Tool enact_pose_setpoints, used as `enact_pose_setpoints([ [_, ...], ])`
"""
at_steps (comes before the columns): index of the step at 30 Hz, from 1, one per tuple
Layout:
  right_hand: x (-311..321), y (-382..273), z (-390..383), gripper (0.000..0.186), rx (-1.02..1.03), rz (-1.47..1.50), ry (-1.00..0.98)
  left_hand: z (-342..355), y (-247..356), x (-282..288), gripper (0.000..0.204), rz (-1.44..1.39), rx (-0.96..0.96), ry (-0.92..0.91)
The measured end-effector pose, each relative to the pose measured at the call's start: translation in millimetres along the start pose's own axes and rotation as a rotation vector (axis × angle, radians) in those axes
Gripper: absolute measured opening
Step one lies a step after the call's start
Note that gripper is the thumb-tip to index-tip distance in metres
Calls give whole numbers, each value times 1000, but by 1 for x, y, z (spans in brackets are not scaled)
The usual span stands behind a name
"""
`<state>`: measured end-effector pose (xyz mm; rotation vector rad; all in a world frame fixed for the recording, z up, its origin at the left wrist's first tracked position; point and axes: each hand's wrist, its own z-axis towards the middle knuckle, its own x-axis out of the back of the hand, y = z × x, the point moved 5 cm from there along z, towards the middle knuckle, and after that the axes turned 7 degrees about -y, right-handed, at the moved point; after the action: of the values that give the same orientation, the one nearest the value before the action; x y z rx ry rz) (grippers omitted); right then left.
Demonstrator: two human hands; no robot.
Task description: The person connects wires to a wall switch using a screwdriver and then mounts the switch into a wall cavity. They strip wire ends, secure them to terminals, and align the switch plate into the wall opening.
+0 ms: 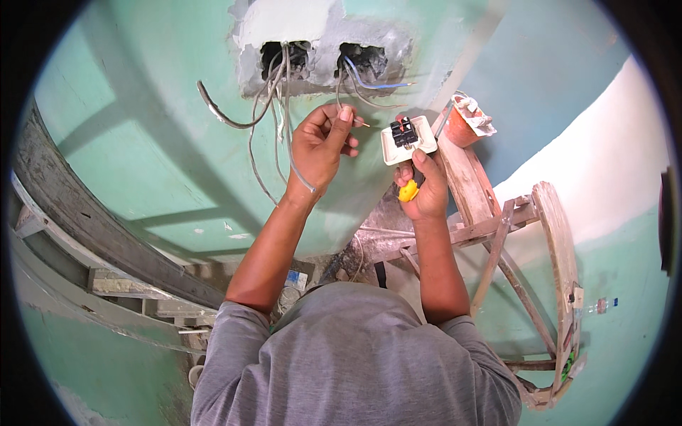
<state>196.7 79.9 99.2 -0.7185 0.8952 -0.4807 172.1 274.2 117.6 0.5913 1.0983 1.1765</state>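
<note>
My left hand (327, 144) pinches a thin wire (361, 122) with a bare copper end, just below two rough wall openings (360, 64) from which grey wires (255, 155) and a blue wire (376, 84) hang. Right of it, my right hand (424, 186) grips a white switch plate (391, 151) with a black module (403, 133) on it, along with a yellow-and-black tool handle (408, 189) below the plate; the rest of that tool is hidden.
An orange container (463, 129) with white-smeared contents stands atop a wooden stepladder or trestle (548, 248) at the right. A long grey ladder or beam (92, 234) runs along the left. Debris and a small blue-and-white package (297, 279) lie low behind my arms.
</note>
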Motion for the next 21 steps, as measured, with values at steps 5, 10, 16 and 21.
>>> enact_pose_setpoints([
  [5,-4,3,4,54,-5,-85,0,-3,1,-1,24,-15,-34,0],
  [10,-6,7,7,59,8,-17,-50,-1,1,0,22,-10,-49,-30],
  [16,-6,9,11,70,8,39,-148,3,1,0,22,-39,-49,-65],
  [21,-6,12,18,92,-31,177,-236,4,1,0,21,-64,-44,-80],
])
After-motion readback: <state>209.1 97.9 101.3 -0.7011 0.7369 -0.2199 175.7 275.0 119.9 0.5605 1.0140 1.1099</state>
